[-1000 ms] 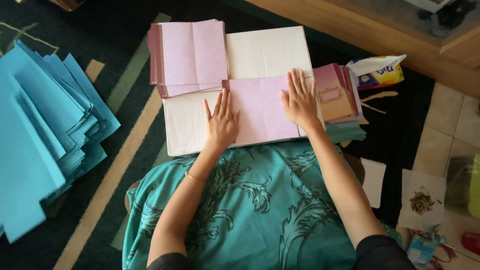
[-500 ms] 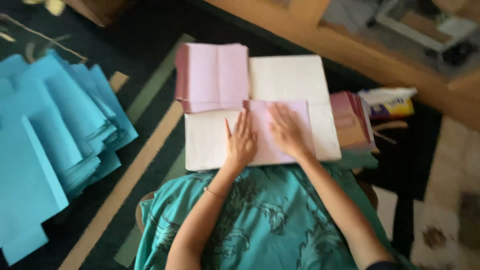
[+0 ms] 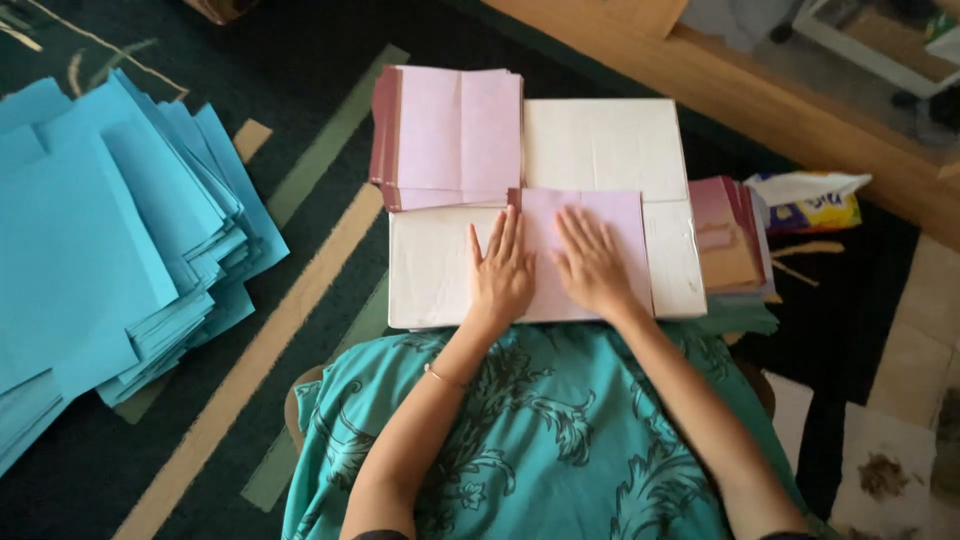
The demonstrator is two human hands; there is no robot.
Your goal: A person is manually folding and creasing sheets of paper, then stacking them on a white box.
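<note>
A dark green carpet (image 3: 300,60) carries a wide spread of blue paper sheets (image 3: 110,240) on the left. A white board (image 3: 610,150) lies across the person's lap (teal patterned cloth), with a pile of pink sheets (image 3: 450,135) at its far left corner. One pink sheet (image 3: 620,225) lies near the board's front edge, pressed flat by the left hand (image 3: 503,275) and the right hand (image 3: 592,270), fingers straight, slightly spread, gripping nothing.

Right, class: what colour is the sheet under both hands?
Pale pink sheet, lying on the white board; head view shows it.

Head view, steeply downward, close
</note>
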